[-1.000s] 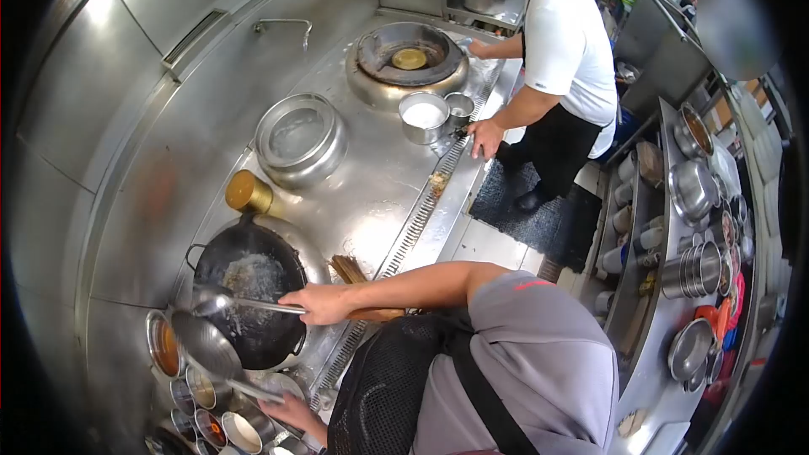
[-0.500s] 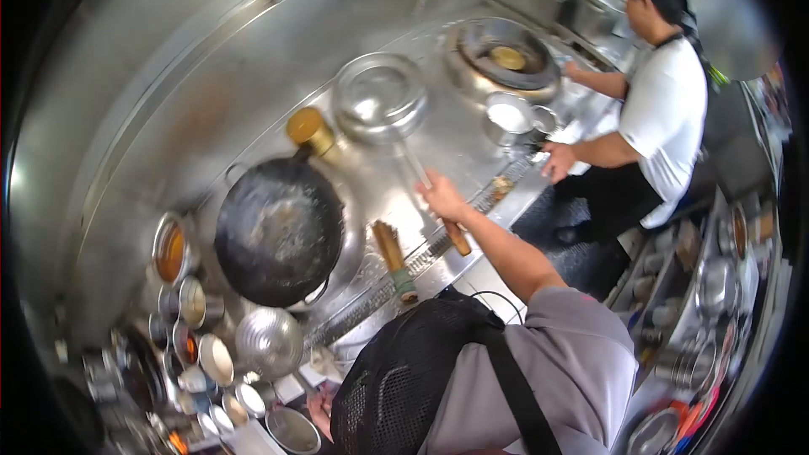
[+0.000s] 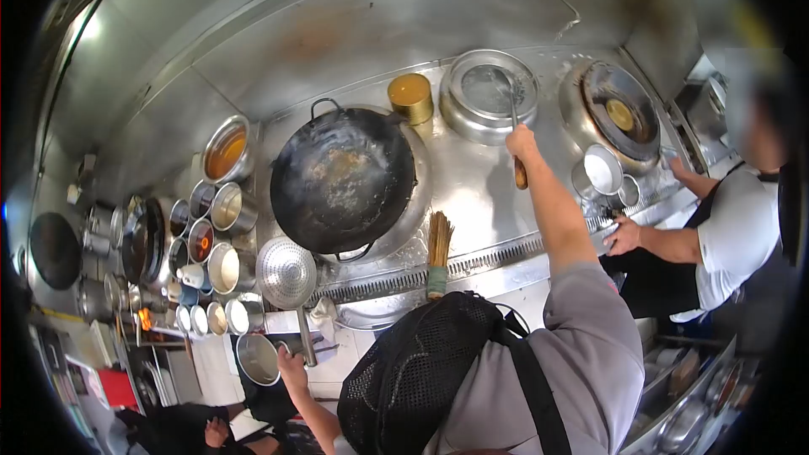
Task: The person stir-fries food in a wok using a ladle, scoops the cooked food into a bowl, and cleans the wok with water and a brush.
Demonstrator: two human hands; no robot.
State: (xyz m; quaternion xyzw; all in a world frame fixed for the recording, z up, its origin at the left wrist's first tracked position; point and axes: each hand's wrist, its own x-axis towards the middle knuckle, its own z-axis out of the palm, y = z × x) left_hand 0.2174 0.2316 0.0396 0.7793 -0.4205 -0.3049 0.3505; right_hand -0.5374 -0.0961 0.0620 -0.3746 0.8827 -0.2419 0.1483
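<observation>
My right hand [image 3: 522, 143] is closed round the ladle [image 3: 513, 109], below which its wooden handle end shows. The ladle's bowl is over the round metal water pot [image 3: 489, 88]. My left hand [image 3: 292, 371] is curled between the rim of a metal pot [image 3: 259, 360] and the handle of a perforated skimmer [image 3: 286, 273]; what it grips is unclear. The skimmer lies at the counter's front edge. A black wok [image 3: 341, 181] stands on the burner, with pale residue inside. Upright in front of it is a bamboo brush [image 3: 438, 253].
A gold tin [image 3: 410, 99] stands behind the wok. Containers [image 3: 225, 268] and an orange-liquid pot [image 3: 226, 152] crowd the left side. At right, a co-worker [image 3: 725, 227] is beside another burner [image 3: 611, 114]. Another person's hand [image 3: 216, 432] shows at lower left.
The view has swung right, then shifted. My right hand has carried the ladle from the wok to the water pot. The skimmer has moved from beside the wok to the counter's front edge.
</observation>
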